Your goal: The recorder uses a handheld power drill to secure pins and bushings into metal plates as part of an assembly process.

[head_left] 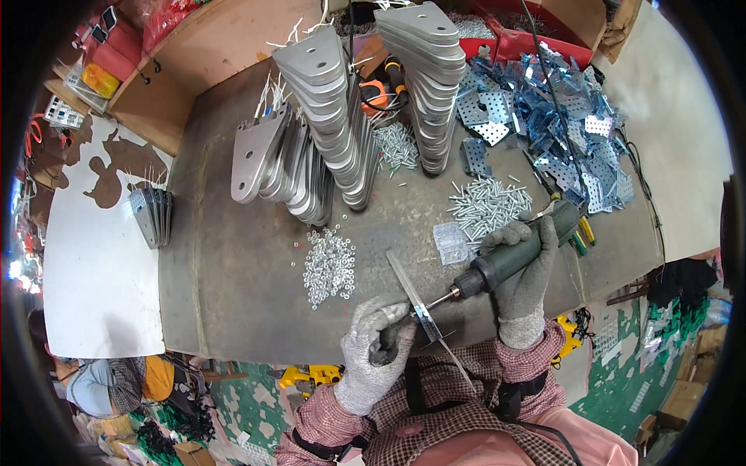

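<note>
My left hand point(371, 353), in a grey knit glove, pinches a flat metal plate point(404, 273) that is turned edge-on over the table's front edge. A small bluish perforated bracket point(425, 320) sits against the plate's middle. My right hand point(524, 283), also gloved, wraps round a dark green power screwdriver point(509, 260). Its bit point(445, 298) points left and reaches the bracket; a screw at the tip is too small to make out. Nearby lie a heap of small nuts point(329, 268) and a pile of screws point(488, 208).
Tall stacks of grey metal plates point(322, 66) stand at the back, another stack point(426, 70) beside them. Loose blue perforated brackets point(579, 128) are heaped back right. A clear plastic box point(452, 242) lies by the screws, and pliers point(583, 233) rest behind the screwdriver. A cord hangs at the right.
</note>
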`<act>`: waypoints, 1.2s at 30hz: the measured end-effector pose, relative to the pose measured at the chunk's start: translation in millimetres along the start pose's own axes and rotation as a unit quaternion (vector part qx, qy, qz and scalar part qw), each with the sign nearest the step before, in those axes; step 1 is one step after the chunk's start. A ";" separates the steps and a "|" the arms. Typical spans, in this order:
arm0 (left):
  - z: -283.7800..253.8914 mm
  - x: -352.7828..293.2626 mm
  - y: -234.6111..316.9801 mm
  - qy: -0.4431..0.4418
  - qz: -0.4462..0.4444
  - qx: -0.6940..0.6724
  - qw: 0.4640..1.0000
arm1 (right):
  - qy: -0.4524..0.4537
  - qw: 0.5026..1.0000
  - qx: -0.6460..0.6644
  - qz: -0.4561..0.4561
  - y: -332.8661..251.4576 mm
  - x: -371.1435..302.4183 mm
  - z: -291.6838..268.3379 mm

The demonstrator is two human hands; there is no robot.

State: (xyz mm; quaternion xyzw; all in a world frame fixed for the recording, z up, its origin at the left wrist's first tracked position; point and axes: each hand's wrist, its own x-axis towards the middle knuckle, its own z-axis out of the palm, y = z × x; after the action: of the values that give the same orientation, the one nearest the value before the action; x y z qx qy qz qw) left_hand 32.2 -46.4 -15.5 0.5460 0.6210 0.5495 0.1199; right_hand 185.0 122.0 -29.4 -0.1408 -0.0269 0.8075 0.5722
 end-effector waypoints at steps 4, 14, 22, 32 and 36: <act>-1.8 6.4 -6.0 -0.039 0.081 0.114 0.989 | 0.009 1.000 -0.017 -0.013 -2.3 0.1 4.9; 1.5 8.6 -3.2 -0.094 0.026 0.140 0.985 | 0.012 0.995 0.099 -0.001 12.0 -4.2 -7.5; 3.0 9.9 -13.8 -0.101 0.105 0.077 0.986 | 0.013 0.996 0.091 -0.015 7.0 0.1 -10.0; -6.5 30.3 25.6 -0.363 0.162 0.247 0.884 | 0.028 0.476 -0.833 -0.281 -205.1 -22.9 17.2; -15.3 11.6 19.9 -0.350 0.082 0.221 0.907 | 0.034 0.224 -0.931 -0.287 -257.9 4.2 -31.5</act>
State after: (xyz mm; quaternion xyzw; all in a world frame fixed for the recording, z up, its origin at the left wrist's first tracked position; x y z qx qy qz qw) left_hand 27.2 -49.4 11.6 0.7646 0.5976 0.1802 0.1603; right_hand 428.2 210.9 -7.6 -0.5834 -0.7789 -0.0132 0.2298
